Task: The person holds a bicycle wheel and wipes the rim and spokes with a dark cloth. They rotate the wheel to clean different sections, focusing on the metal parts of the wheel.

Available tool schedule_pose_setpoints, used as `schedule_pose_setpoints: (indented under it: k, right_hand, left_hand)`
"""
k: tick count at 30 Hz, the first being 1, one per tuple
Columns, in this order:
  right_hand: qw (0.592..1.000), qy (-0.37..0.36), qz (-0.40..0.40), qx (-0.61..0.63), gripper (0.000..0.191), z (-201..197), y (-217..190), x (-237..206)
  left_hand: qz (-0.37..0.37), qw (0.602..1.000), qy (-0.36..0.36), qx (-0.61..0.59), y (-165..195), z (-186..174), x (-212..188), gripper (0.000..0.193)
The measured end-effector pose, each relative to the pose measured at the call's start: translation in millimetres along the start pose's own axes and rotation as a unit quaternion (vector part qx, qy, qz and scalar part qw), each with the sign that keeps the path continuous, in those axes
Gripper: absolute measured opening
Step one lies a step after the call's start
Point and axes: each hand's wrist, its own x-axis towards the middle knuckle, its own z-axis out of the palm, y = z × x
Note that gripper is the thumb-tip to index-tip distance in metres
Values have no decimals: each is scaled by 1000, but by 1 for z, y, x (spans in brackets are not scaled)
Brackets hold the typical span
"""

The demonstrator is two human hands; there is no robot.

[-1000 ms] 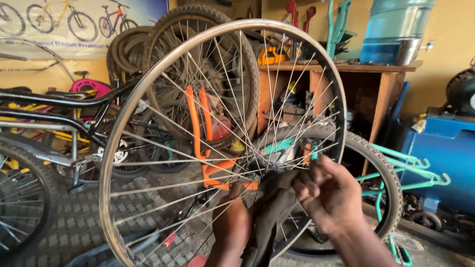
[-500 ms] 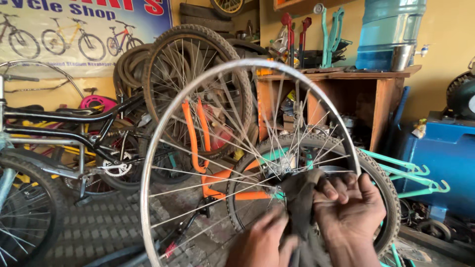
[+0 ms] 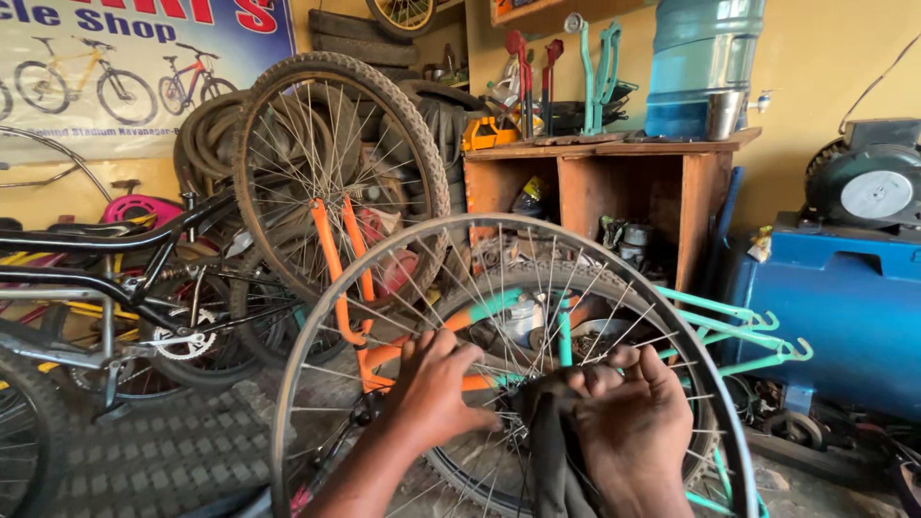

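Head view: we hold a bare spoked wheel rim (image 3: 317,317) upright in front of us, with no tyre on it, its hub region hidden behind our hands. Our left hand (image 3: 436,388) is spread over the spokes near the centre, fingers curled round them rather than closed into a fist. Our right hand (image 3: 638,427) is clenched on a dark cloth (image 3: 556,460) that hangs down among the spokes on that side, pressed against the wheel.

We judge the step in hand to be wiping or working the cloth through the spokes near the hub while the left hand steadies the wheel. The next move seems to call for a firm hold with the left hand so the rim does not swing, and for drawing the cloth along or between spokes without snagging it.

Counting what we see: one bare rim in our hands and one cloth. Behind it stand one knobby-tyred wheel (image 3: 384,115) in an orange frame (image 3: 341,278), one black bicycle (image 3: 106,278) at left, and one teal frame (image 3: 739,326) lying at right. On the wooden counter (image 3: 595,149) sit one blue water jug (image 3: 705,58) and one metal cup (image 3: 724,115). One blue machine (image 3: 844,297) stands at far right. A heap of spare tyres (image 3: 206,139) leans on the wall, too overlapped to count surely.
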Motion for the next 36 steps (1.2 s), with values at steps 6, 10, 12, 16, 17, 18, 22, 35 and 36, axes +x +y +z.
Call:
schedule_pose_setpoints:
  k: [6, 10, 12, 16, 17, 18, 22, 35, 36]
  right_hand:
    - [995, 73, -39, 52, 27, -5, -7, 5]
    - [983, 119, -63, 124, 22, 0, -18, 4]
    - [984, 79, -83, 133, 22, 3, -22, 0]
    - [981, 87, -105, 136, 23, 7, -28, -5]
    - [978, 83, -122, 147, 22, 7, -31, -4]
    - [975, 77, -138, 157, 21, 7, -36, -1]
    - [966, 45, -172, 188, 18, -5, -63, 12]
    - [960, -55, -207, 180, 25, -39, -97, 25]
    - [961, -58, -208, 174, 27, -40, -98, 24]
  left_hand:
    - [45, 998, -35, 16, -4, 5, 8, 75]
    - [50, 997, 50, 26, 3, 11, -7, 72]
    - [1, 994, 105, 10, 23, 18, -21, 68]
    - [-119, 919, 361, -103, 91, 65, -34, 64]
    - [-114, 928, 326, -142, 102, 80, -33, 63]
    - [-106, 934, 292, -178, 107, 93, -36, 62]
    - [-24, 955, 238, -174, 87, 117, -37, 57]
    - [180, 941, 276, -74, 92, 3, 41, 60]
    - [194, 935, 290, -71, 98, -3, 48, 61]
